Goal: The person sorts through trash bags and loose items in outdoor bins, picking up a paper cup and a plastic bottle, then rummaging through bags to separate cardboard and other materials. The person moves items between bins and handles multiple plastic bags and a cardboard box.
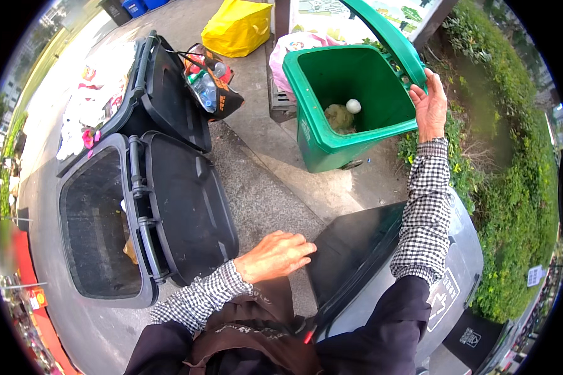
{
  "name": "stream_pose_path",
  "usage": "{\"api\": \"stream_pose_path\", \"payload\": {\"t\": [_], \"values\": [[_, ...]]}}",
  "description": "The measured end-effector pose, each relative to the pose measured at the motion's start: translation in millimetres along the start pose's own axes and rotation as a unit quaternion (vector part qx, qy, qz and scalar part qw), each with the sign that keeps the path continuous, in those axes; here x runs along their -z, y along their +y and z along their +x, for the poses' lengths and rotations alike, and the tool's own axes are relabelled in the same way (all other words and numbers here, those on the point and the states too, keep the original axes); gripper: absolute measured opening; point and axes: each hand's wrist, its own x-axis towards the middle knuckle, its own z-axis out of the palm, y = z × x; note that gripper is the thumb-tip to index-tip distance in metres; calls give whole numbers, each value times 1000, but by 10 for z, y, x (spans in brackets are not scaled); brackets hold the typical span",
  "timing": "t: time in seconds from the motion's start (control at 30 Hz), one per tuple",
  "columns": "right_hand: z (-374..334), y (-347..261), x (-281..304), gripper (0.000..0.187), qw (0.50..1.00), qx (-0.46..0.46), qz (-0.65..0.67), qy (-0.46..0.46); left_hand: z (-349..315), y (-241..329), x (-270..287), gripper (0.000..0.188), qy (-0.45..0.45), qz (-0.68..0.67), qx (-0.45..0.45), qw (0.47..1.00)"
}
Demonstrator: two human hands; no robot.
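Observation:
On the right stands a green wheelie bin (325, 147), its green lid (391, 37) swung up and back. Inside lie a round white lump (353, 105) and some pale waste (339, 117) at the bottom. My right hand (431, 106) is at the bin's rear edge beside the lid hinge, fingers curled at the handle there; part of the grip is hidden. My left hand (276, 255) hovers in front of my body with loosely bent fingers and nothing visible in it. Close by it is a grey bin (447, 250) with a dark lid (356, 250), under my right arm.
At left, an open dark bin (100, 219) has its lid (187, 206) folded back; another bin (172, 103) beyond it is heaped with waste (100, 94). A bag of bottles (213, 90), a yellow bag (236, 28) and a pink bag (281, 62) stand behind. Hedge (513, 187) borders the right.

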Motion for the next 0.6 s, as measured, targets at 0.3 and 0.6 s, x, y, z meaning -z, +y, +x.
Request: {"api": "stream_pose_path", "payload": {"t": [0.3,0.6], "values": [[-592,1430,1068,42,959,-52,-251,117,-1314,289,-685,18,25,3,225,974],[-828,1253,-369,29,961,10,-213,-177,-1085,326,-1132,18,196,-34,168,966]]}}
